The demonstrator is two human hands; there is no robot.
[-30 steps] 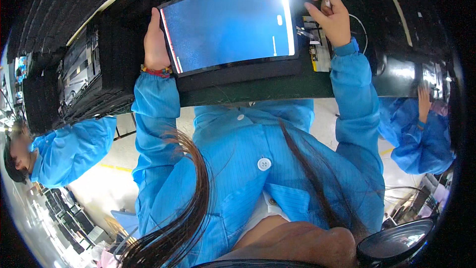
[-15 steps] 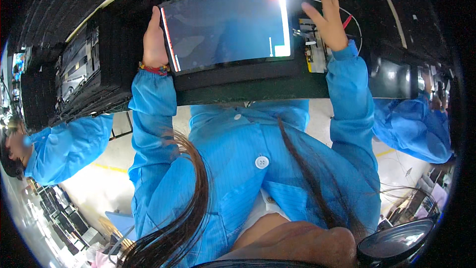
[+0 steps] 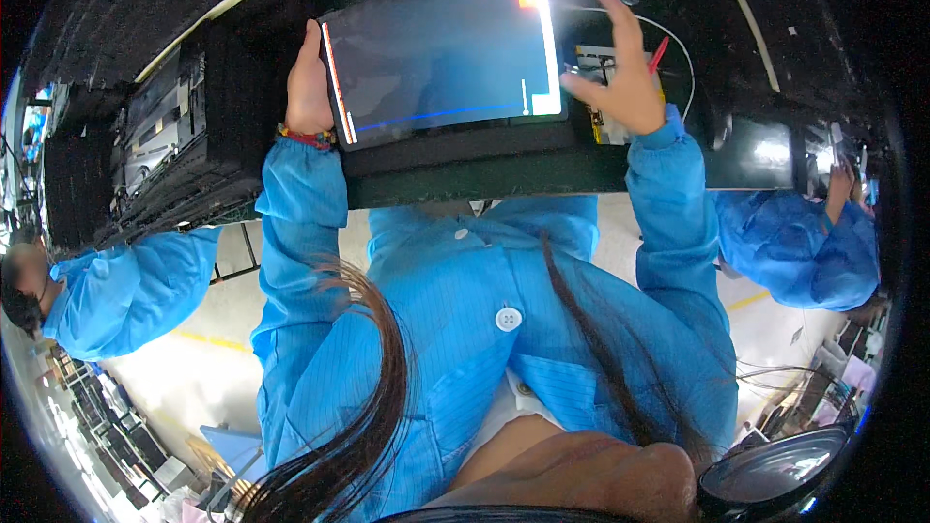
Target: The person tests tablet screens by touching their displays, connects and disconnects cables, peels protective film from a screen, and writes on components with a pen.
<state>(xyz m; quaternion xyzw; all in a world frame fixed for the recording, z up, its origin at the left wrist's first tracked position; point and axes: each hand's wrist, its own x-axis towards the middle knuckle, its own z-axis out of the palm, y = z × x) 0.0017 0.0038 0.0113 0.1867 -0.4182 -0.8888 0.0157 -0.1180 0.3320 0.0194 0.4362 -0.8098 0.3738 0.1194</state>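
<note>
A dark green workbench carries a flat screen panel on a black block at its twelve o'clock, stacked black trays at nine o'clock, and a small board with wires at two o'clock.

One flat screen panel lies at the upper middle of the frame, and two hands of the wearer are on or near it: the left hand at its left edge and the right hand just off its right edge. Two other people in blue coats show, one at the left edge and one at the right edge. One dark counter carries the panel, one stack of black trays sits at the upper left, and one red-tipped tool lies beside the right hand.
</note>
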